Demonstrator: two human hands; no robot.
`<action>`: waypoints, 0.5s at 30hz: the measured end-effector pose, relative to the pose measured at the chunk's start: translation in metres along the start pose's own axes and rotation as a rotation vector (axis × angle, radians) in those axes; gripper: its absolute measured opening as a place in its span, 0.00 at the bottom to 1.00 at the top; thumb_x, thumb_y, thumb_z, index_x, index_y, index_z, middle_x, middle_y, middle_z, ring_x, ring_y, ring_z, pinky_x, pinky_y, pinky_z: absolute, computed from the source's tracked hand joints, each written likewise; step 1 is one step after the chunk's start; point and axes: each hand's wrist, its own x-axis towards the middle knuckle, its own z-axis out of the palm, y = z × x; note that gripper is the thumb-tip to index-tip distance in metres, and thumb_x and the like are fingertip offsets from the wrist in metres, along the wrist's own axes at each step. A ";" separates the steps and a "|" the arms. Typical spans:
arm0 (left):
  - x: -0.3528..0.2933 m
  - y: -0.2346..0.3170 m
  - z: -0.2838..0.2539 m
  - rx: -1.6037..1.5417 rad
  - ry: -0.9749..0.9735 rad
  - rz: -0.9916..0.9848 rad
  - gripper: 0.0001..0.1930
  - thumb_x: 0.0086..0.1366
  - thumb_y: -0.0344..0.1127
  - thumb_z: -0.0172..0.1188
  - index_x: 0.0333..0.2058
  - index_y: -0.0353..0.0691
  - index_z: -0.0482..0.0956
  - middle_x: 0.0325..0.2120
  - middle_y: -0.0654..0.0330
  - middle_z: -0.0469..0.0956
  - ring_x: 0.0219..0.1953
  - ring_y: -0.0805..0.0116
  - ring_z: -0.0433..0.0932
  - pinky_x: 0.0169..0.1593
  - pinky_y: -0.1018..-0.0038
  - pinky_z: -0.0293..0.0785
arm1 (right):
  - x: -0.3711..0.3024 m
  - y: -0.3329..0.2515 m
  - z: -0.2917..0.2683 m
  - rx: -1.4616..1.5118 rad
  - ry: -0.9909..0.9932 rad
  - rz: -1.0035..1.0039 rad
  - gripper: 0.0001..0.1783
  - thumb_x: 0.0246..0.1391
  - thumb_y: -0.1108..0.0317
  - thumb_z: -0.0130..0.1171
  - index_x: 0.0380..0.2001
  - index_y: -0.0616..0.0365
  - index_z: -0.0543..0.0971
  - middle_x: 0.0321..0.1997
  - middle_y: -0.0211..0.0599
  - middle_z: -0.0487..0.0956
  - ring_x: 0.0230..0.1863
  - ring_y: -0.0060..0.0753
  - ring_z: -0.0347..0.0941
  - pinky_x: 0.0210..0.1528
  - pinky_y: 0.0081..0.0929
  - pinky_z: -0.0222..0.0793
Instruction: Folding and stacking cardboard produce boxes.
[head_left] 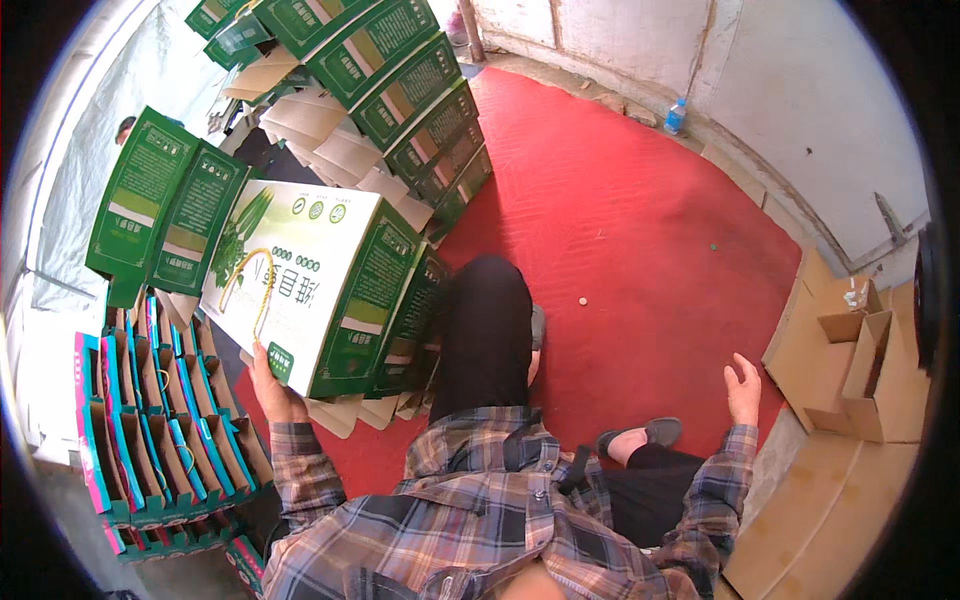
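A white and green carton (320,240) with a yellow cord handle (268,290) lies tilted to the left of my knee, with more green cartons (410,325) nested against its side. My left hand (277,393) is at its near left edge. One digit lies against the white face beside the cord's end, and the other fingers are partly hidden by the edge. My right hand (742,390) is held out over the red mat, fingers apart and nothing in it. The closest things to it are brown cardboard boxes on the right.
Stacked green cartons (400,90) rise at the upper left. Open boxes with pink and blue edges (165,420) stand in rows at the left. A red mat (620,220) covers the floor. An open brown cardboard box (820,390) and a blue-capped bottle (676,116) are on the right.
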 end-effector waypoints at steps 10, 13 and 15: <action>-0.075 0.046 0.096 1.065 -0.185 1.178 0.25 0.53 0.25 0.58 0.52 0.31 0.68 0.50 0.51 0.71 0.52 0.58 0.69 0.57 0.60 0.62 | 0.001 -0.006 -0.012 0.049 0.069 -0.020 0.21 0.53 0.68 0.56 0.51 0.63 0.74 0.54 0.45 0.73 0.58 0.41 0.66 0.61 0.34 0.58; -0.092 -0.001 0.138 0.815 -0.625 0.679 0.26 0.50 0.26 0.60 0.51 0.33 0.71 0.48 0.50 0.72 0.53 0.55 0.70 0.58 0.62 0.62 | 0.002 0.011 -0.019 0.167 0.108 -0.027 0.21 0.54 0.70 0.55 0.52 0.65 0.73 0.55 0.44 0.73 0.58 0.38 0.67 0.61 0.32 0.58; -0.088 -0.059 0.137 0.730 -0.666 0.270 0.22 0.59 0.27 0.55 0.53 0.33 0.69 0.51 0.51 0.70 0.54 0.58 0.70 0.58 0.68 0.63 | -0.001 0.021 -0.026 0.257 0.132 -0.014 0.21 0.56 0.70 0.54 0.52 0.67 0.72 0.56 0.44 0.73 0.58 0.36 0.67 0.61 0.32 0.59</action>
